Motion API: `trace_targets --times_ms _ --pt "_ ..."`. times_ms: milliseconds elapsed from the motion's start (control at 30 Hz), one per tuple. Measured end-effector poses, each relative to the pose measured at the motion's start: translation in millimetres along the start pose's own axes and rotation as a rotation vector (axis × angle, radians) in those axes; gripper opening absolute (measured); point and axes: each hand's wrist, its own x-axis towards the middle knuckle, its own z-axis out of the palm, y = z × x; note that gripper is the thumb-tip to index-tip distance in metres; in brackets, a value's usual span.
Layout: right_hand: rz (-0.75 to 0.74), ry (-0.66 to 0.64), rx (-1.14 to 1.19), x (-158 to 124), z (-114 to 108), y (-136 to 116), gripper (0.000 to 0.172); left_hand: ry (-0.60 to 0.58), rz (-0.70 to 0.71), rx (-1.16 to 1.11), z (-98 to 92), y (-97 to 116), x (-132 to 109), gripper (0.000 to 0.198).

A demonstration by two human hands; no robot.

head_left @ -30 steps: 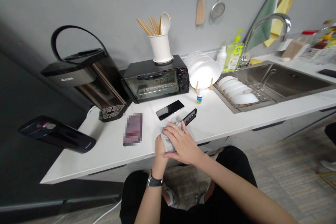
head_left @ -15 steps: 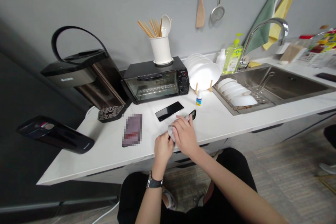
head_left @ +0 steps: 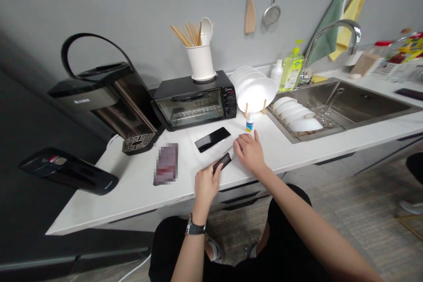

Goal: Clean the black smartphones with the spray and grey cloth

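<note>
My left hand (head_left: 206, 185), with a watch on its wrist, grips one end of a slim black object (head_left: 222, 162) just over the counter's front part. A pale, thin piece (head_left: 231, 152) shows between that object and my right hand (head_left: 248, 152). The right fingers are curled over its far end, and one finger sticks out. What the pale piece is I cannot make out. Behind the hands a black phone (head_left: 213, 139) lies flat on the counter. A small white bottle with a blue and yellow label (head_left: 249, 122) stands just beyond my right hand.
A toaster oven (head_left: 194, 103) bears a white pot (head_left: 201, 62) of chopsticks. A drinks machine (head_left: 119, 97) stands left, near a blurred-out flat item (head_left: 166, 164) and a dark flask-like object (head_left: 69, 171). Plates (head_left: 256, 94) and the sink (head_left: 360, 105) are to the right.
My right hand has moved right and away from the left, so the black object now shows between them. The dark end that stuck out past my right hand is no longer visible.
</note>
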Motion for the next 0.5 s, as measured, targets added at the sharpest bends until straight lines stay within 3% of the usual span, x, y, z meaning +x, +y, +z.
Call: trace_targets --times_ms 100,233,367,500 --pt "-0.055 0.033 0.084 -12.9 9.1 -32.0 0.027 -0.012 -0.026 0.067 2.5 -3.5 1.1 0.03" --pt "-0.293 -0.016 0.21 -36.3 23.0 -66.0 0.027 -0.056 0.023 0.206 5.2 -12.6 -0.1 0.026" --pt "-0.434 -0.039 0.1 -23.4 22.3 -37.2 0.027 -0.087 -0.004 0.168 3.0 -11.5 -1.4 0.024" --pt "-0.154 -0.039 -0.071 9.7 11.3 12.6 0.037 -0.035 -0.023 0.025 0.4 -2.4 0.2 0.029"
